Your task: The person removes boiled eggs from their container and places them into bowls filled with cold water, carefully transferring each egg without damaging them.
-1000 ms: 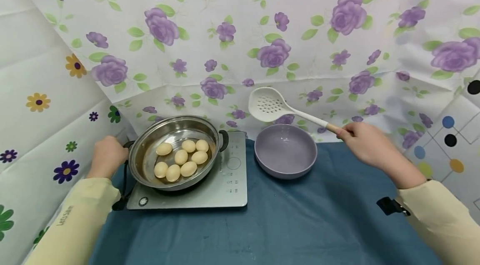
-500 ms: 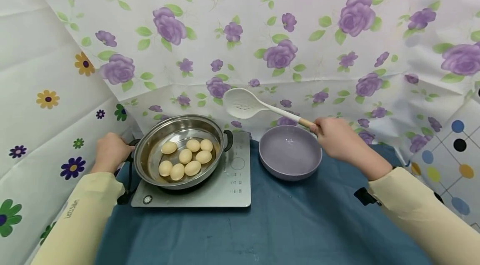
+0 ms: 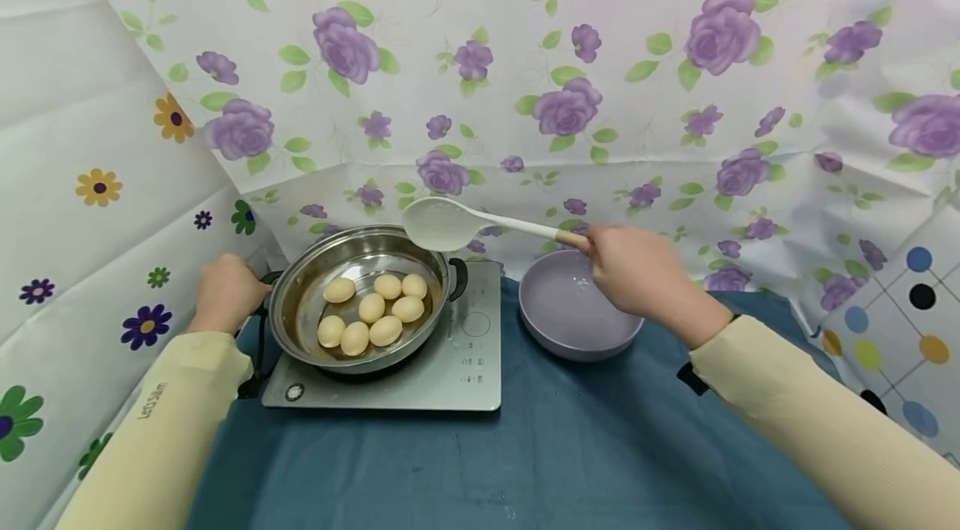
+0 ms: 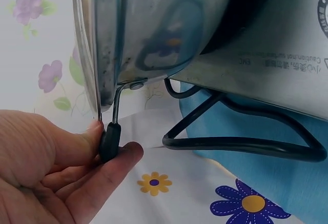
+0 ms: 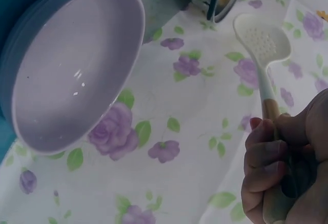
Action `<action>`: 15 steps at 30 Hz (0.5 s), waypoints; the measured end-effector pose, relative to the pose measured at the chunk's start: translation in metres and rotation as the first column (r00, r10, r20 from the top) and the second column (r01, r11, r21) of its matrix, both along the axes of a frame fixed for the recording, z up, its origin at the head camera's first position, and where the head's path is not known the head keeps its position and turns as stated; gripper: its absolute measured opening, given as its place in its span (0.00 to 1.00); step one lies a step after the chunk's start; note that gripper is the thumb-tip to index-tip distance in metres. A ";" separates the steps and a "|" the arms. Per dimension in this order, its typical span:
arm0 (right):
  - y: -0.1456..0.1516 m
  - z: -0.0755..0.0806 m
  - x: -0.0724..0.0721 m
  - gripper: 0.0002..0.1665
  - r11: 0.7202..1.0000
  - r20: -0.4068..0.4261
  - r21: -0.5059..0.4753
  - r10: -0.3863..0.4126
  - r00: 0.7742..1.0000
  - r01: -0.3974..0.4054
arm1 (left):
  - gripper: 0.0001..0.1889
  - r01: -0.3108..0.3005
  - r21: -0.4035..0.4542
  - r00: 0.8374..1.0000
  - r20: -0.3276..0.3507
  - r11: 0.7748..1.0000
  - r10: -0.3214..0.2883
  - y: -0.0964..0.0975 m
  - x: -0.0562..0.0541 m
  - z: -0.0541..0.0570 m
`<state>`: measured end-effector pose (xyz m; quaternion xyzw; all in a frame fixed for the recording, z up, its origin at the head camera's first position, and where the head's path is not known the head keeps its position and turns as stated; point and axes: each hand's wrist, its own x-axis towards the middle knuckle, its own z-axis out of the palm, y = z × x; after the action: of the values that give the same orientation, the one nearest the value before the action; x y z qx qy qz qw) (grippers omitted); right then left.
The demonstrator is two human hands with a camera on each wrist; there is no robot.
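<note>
A steel pot (image 3: 360,359) with black side handles stands on the induction cooktop (image 3: 472,380), holding several pale eggs (image 3: 371,307) in shallow liquid. My left hand (image 3: 227,292) pinches the pot's left handle (image 4: 109,142) between thumb and fingers, as the left wrist view shows. In my right hand (image 3: 637,276) is a white slotted skimmer (image 3: 442,223), gripped by its wooden handle (image 5: 270,109). The skimmer's head hangs over the pot's far right rim, above the eggs. Below and behind my right hand sits a purple bowl (image 3: 573,317), partly hidden by that hand.
A black power cord (image 4: 246,144) loops beside the cooktop's left side. Floral sheets (image 3: 480,97) rise close behind and at the left. Blue cloth (image 3: 450,463) covers the table in front of the cooktop and bowl.
My right hand has carried the skimmer leftward, from above the bowl to the pot's rim, and its head has dipped lower. The left hand stays at the pot handle.
</note>
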<state>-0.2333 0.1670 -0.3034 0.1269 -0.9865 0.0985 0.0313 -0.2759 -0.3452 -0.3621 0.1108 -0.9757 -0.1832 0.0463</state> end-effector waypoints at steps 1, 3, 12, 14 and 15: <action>-0.003 0.000 -0.002 0.14 1.000 -0.007 0.014 -0.002 1.000 0.002 | 0.20 -0.001 0.000 1.000 -0.002 1.000 0.001 0.000 0.000 0.000; -0.010 0.001 -0.005 0.14 0.999 -0.012 0.037 -0.002 1.000 0.003 | 0.21 0.003 -0.006 1.000 -0.002 1.000 -0.003 0.001 -0.001 0.000; -0.042 0.001 -0.012 0.16 0.987 -0.133 0.158 0.063 0.989 -0.041 | 0.21 0.003 -0.024 1.000 0.011 1.000 -0.002 0.002 -0.001 0.001; -0.050 0.000 -0.015 0.16 0.980 -0.170 0.190 0.086 0.982 -0.053 | 0.20 0.002 -0.026 1.000 0.014 1.000 -0.001 0.002 -0.001 0.000; -0.055 0.000 -0.016 0.16 0.977 -0.186 0.203 0.098 0.978 -0.059 | 0.20 0.002 -0.026 1.000 0.015 1.000 -0.002 0.002 -0.001 0.000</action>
<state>-0.2495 0.1124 -0.3038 0.1775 -0.9778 -0.0113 0.1109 -0.2765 -0.3427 -0.3621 0.1106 -0.9784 -0.1698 0.0400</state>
